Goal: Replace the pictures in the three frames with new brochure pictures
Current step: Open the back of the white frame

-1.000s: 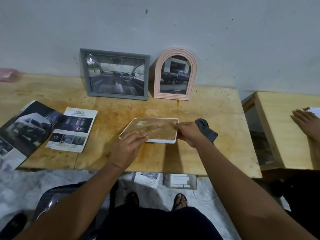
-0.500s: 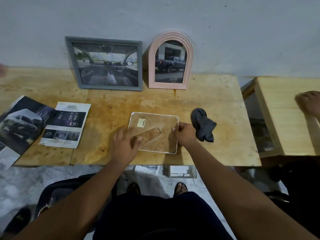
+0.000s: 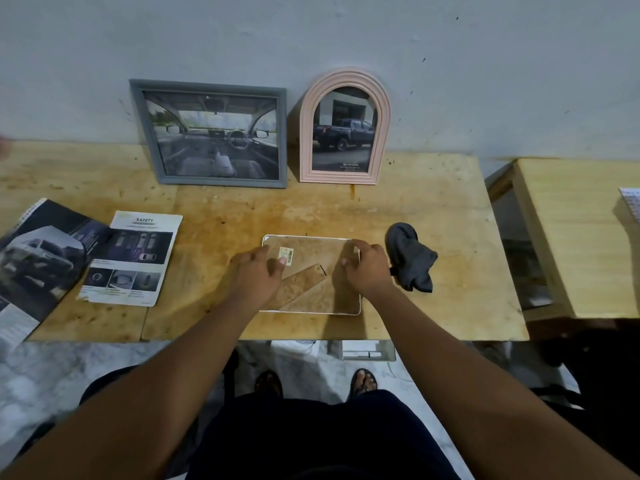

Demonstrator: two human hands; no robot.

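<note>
Fingers of the left hand (image 3: 254,271) are bent and close together, with the tips resting on the brown back of the white frame (image 3: 313,245) (I cannot tell if they pinch anything). The right hand (image 3: 367,268) curls its fingers over the frame's right side. The frame lies face down near the front edge of the tabletop (image 3: 433,209). A grey cloth (image 3: 412,261) sits just beside the right hand. The grey frame (image 3: 214,133) and pink frame (image 3: 344,128) stand at the back edge. The brochure (image 3: 38,258) and safety page (image 3: 131,258) lie near the left edge.
</note>
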